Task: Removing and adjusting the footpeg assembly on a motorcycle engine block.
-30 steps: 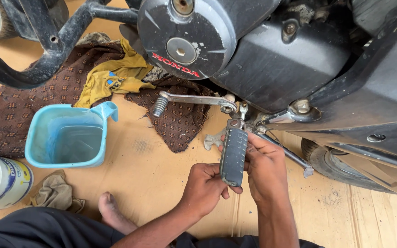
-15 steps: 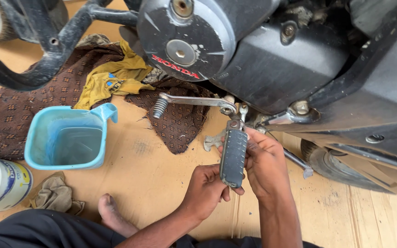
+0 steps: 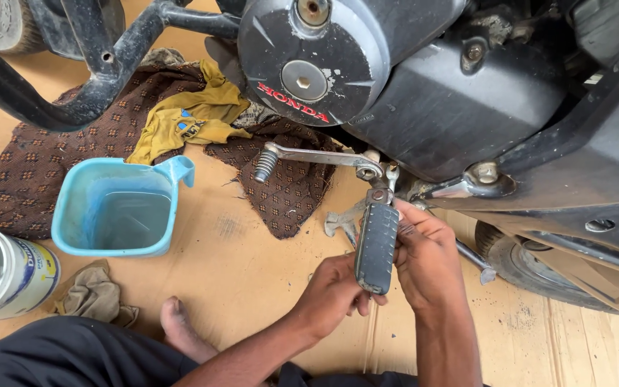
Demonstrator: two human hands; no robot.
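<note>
— Cardboard sheets (image 3: 238,279) cover the floor under us, and the black engine case (image 3: 424,107) of the motorcycle fills the top of our view
— We have both hands on the footrest (image 3: 376,247), a dark ribbed peg hanging from its bracket just below the silver gear lever (image 3: 317,156). Our left hand (image 3: 334,294) is closed round its lower end; our right hand (image 3: 428,261) wraps its right side, fingers curled up near the pivot
— So we judge we are working the peg at its mount. Any further move calls for a steady grip near the pivot, since a silver wrench (image 3: 343,221) lies right behind it
— Room is tight above, where the lever and case crowd in. To our left the cardboard is open as far as the blue jug (image 3: 120,208) and the brown patterned cloth (image 3: 30,172); our bare foot (image 3: 184,333) sits just below the left forearm
</note>
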